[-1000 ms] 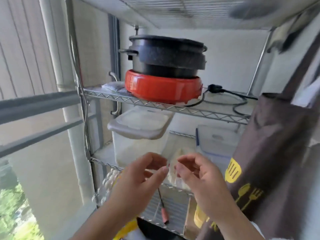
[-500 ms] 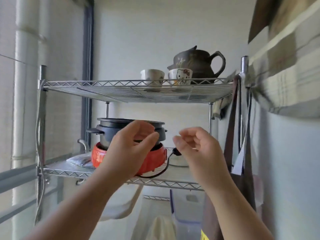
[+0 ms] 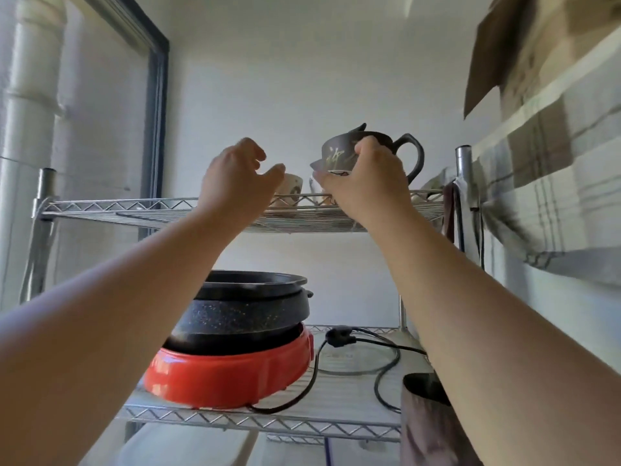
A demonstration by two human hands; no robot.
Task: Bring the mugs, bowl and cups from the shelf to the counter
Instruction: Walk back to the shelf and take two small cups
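Observation:
A wire shelf (image 3: 117, 207) carries, on its top level, a small white cup (image 3: 291, 191), a second cup (image 3: 315, 188) and a dark brown teapot (image 3: 340, 154) behind them. My left hand (image 3: 235, 176) is raised to the white cup's left side, fingers curled and apart, with nothing in it. My right hand (image 3: 366, 186) wraps around the second cup and hides nearly all of it; only a sliver of its side and rim shows. That cup stands on the shelf. No mugs or bowl are in view.
On the level below sit a black pot (image 3: 248, 311) on a red electric cooker (image 3: 232, 371) and a coiled black cord (image 3: 369, 348). A brown bag (image 3: 426, 425) hangs at the lower right, a checked cloth (image 3: 554, 183) on the right, a pipe (image 3: 27, 95) at the left.
My view has tilted up from the lower levels to the top one. Both hands rose from chest height to the cups; the right hand closed around the second cup.

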